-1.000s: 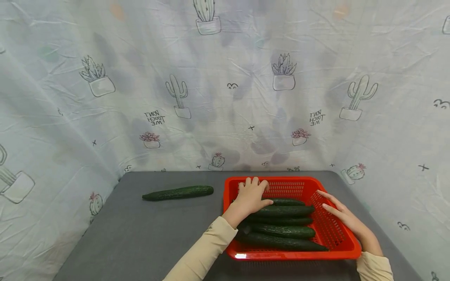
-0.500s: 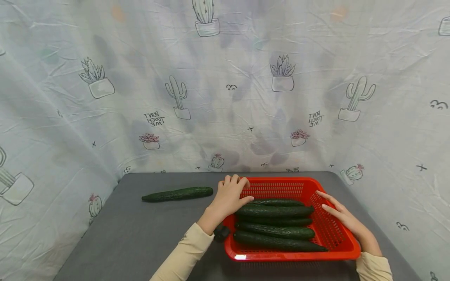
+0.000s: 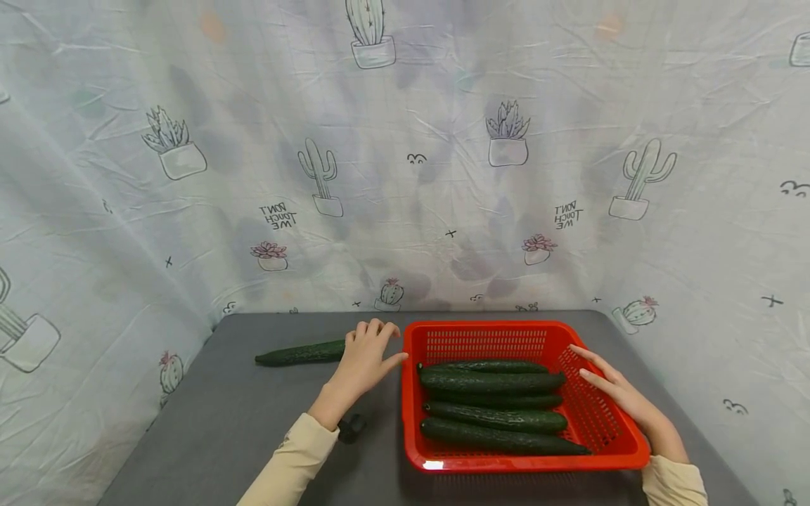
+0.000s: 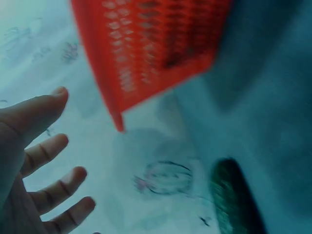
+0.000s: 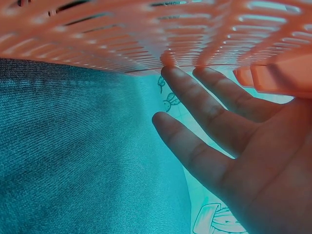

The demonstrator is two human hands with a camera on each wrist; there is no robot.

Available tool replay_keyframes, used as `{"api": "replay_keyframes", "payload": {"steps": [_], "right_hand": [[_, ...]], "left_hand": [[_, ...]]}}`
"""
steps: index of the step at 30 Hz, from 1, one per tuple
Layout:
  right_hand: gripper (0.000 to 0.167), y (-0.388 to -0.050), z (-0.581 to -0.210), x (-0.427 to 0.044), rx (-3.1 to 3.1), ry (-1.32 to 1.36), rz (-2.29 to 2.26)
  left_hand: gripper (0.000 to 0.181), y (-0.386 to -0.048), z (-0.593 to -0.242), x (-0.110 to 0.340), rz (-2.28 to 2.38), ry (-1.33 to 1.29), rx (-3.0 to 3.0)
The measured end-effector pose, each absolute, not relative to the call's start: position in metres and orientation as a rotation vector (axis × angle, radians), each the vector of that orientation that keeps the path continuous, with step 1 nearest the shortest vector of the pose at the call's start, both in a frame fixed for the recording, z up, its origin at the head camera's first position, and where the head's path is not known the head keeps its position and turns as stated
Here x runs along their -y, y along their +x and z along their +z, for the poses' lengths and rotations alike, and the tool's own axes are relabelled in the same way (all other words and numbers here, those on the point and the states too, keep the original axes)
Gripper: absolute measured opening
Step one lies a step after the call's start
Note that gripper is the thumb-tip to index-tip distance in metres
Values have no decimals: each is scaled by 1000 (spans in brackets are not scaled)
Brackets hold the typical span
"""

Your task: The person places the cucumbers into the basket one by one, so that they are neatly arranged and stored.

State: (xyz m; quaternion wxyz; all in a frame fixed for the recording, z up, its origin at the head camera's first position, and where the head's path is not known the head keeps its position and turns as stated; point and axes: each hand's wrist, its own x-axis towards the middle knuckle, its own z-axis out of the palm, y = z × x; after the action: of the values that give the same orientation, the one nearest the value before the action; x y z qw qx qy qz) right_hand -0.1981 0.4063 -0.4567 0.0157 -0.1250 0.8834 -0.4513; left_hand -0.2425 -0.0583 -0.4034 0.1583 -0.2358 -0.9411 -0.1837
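Observation:
My left hand (image 3: pixel 363 362) is in the air left of the red plastic basket (image 3: pixel 525 461), fingers spread and bent, nothing in its grasp. Behind it lies a single cucumber (image 3: pixel 300 353), its right end hidden by the hand. The left wrist view shows that cucumber (image 4: pixel 229 195) blurred, below the basket's corner. Inside the basket lie several cucumbers (image 3: pixel 493 381), side by side. My right hand (image 3: pixel 633 404) holds the basket's right side: thumb and forefinger reach over the rim, while other fingers (image 5: pixel 209 112) lie outside along the slotted wall.
Everything stands on a dark grey table (image 3: pixel 209 429). Pale cloth with cactus drawings (image 3: pixel 405 176) hangs behind and on both sides. A small black device (image 3: pixel 351 427) sits at my left wrist.
My left hand has moved left out of the basket, past its rim, and now partly covers the lone cucumber. My right hand and the basket have stayed put.

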Motion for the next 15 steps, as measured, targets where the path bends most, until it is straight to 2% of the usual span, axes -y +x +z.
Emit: {"api": "replay_keyframes", "payload": {"steps": [15], "right_hand": [[49,-198,-458,-405,-2754,-394,-1404]], "left_hand": [[44,-268,-455,116,-514,-489,2659]]}}
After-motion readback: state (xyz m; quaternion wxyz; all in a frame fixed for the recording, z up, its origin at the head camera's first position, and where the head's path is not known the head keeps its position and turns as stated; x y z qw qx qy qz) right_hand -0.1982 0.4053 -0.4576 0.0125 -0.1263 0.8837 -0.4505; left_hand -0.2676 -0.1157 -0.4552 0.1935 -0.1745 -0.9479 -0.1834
